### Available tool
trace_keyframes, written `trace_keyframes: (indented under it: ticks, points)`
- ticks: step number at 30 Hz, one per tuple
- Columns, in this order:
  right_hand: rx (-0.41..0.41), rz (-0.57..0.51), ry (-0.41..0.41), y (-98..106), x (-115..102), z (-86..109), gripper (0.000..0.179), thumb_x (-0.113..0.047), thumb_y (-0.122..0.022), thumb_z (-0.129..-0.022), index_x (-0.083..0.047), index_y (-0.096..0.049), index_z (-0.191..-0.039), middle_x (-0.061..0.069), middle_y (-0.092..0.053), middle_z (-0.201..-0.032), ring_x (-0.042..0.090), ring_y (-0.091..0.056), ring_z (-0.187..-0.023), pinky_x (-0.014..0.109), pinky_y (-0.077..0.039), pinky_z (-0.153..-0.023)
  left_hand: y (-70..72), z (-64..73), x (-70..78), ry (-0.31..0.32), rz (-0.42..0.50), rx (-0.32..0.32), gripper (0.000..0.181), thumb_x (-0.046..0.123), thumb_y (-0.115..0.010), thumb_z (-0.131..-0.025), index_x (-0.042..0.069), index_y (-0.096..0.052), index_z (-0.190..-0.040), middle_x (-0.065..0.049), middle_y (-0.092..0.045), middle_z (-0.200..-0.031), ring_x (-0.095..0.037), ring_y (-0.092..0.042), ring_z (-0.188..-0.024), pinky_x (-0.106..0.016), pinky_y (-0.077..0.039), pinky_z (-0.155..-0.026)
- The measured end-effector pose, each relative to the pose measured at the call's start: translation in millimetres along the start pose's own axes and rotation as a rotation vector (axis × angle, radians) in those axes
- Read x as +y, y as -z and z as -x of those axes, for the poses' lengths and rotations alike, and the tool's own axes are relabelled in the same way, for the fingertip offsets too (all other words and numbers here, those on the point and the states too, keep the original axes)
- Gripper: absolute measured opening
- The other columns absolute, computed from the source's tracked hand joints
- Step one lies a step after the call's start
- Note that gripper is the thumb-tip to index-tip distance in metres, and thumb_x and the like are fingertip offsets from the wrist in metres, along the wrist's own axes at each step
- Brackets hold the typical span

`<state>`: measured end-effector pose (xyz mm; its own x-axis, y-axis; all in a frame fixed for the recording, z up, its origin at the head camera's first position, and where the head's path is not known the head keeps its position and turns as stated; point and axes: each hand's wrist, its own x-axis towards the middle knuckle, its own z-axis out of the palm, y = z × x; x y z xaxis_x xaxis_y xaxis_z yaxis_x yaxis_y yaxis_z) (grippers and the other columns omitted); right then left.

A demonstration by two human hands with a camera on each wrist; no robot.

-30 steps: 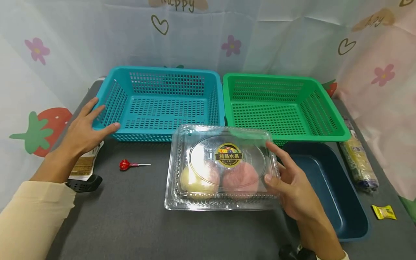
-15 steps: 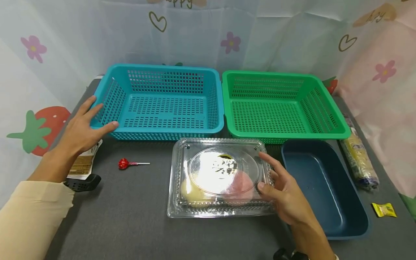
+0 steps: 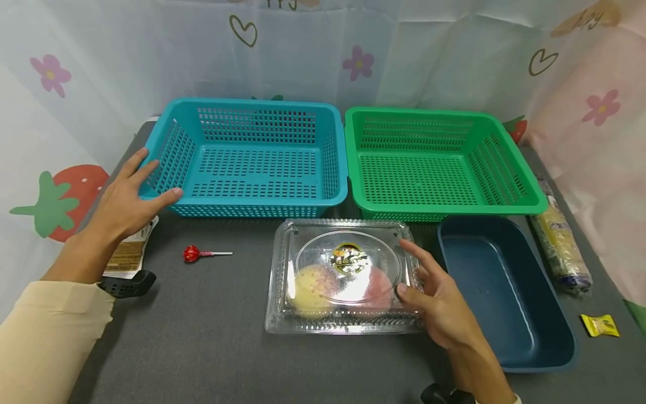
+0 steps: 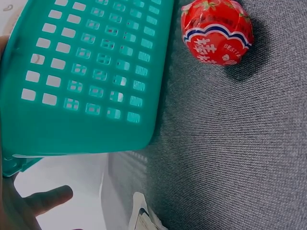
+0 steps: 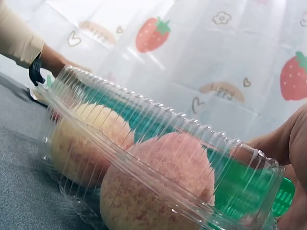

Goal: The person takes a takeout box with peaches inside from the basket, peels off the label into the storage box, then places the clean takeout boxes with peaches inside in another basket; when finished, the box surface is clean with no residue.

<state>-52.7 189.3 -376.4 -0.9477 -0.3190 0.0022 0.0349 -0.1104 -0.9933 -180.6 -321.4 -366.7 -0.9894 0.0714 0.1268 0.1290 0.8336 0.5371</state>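
My right hand [image 3: 444, 306] grips the right end of a clear plastic clamshell fruit box [image 3: 303, 241], thumb on the lid's front right and index finger along its side. Through the plastic show two round peach-like fruits, one yellowish [image 5: 93, 143] and one pink [image 5: 168, 172]. The lid is closed and bears a black and gold label [image 3: 349, 258]. My left hand [image 3: 126, 199] rests on the front left corner of the blue basket [image 3: 257, 206], fingers spread along the rim; one straight finger [image 4: 50, 199] reaches past the basket's corner in the left wrist view.
A green basket [image 3: 449, 210] stands right of the blue one. In front of it lies a dark blue tub [image 3: 504, 297]. A red lollipop [image 3: 192, 254] lies left, a yellow-wrapped candy [image 3: 599, 325] and a long bagged packet [image 3: 560, 241] right. A paper packet [image 3: 128, 255] lies under my left wrist.
My right hand has brought the fruit box down and back from the baskets' front edges, and its lid now lies flatter to view. My left hand stays on the blue basket.
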Motion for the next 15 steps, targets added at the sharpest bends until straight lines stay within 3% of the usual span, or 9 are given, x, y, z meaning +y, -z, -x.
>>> trace_keyframes:
  ticks: [5, 7, 11, 15]
  points:
    - [0.009, 0.012, -0.005, 1, 2, -0.5, 0.068, 0.01, -0.055, -0.092, -0.01, -0.028, -0.151, 0.026, -0.021, -0.133, 0.012, -0.049, -0.072, 0.023, -0.05, -0.061, 0.9, 0.2, 0.3, 0.004, -0.003, 0.0, 0.081, 0.047, -0.055, -0.092, 0.0, -0.026, -0.151, -0.01, -0.005, -0.16, -0.046, -0.01, -0.14, -0.075, -0.019, -0.098]
    - [0.017, 0.028, -0.005, 1, 3, -0.3, 0.068, 0.009, -0.055, -0.092, -0.009, -0.028, -0.151, 0.026, -0.025, -0.129, 0.012, -0.049, -0.071, 0.024, -0.05, -0.062, 1.2, 0.3, 0.8, 0.004, -0.003, -0.004, 0.081, 0.047, -0.055, -0.092, 0.0, -0.025, -0.151, -0.01, -0.005, -0.16, -0.046, -0.009, -0.14, -0.075, -0.018, -0.098]
    - [0.033, 0.096, 0.004, 1, 3, 0.5, 0.067, 0.007, -0.057, -0.092, -0.008, -0.029, -0.151, 0.023, -0.039, -0.106, 0.013, -0.05, -0.069, 0.027, -0.052, -0.064, 2.9, 0.2, 2.5, 0.0, -0.014, -0.029, 0.083, 0.049, -0.055, -0.092, 0.001, -0.022, -0.152, -0.01, -0.003, -0.16, -0.046, -0.009, -0.14, -0.074, -0.016, -0.099]
    - [0.07, 0.212, 0.003, -1, 2, 0.4, 0.067, 0.004, -0.061, -0.092, -0.01, -0.033, -0.15, 0.015, -0.038, -0.084, 0.013, -0.042, -0.064, 0.026, -0.047, -0.059, 14.6, 1.9, 9.9, 0.019, -0.038, -0.058, 0.086, 0.049, -0.056, -0.091, 0.01, -0.014, -0.155, -0.012, -0.003, -0.16, -0.047, -0.007, -0.14, -0.076, -0.013, -0.098]
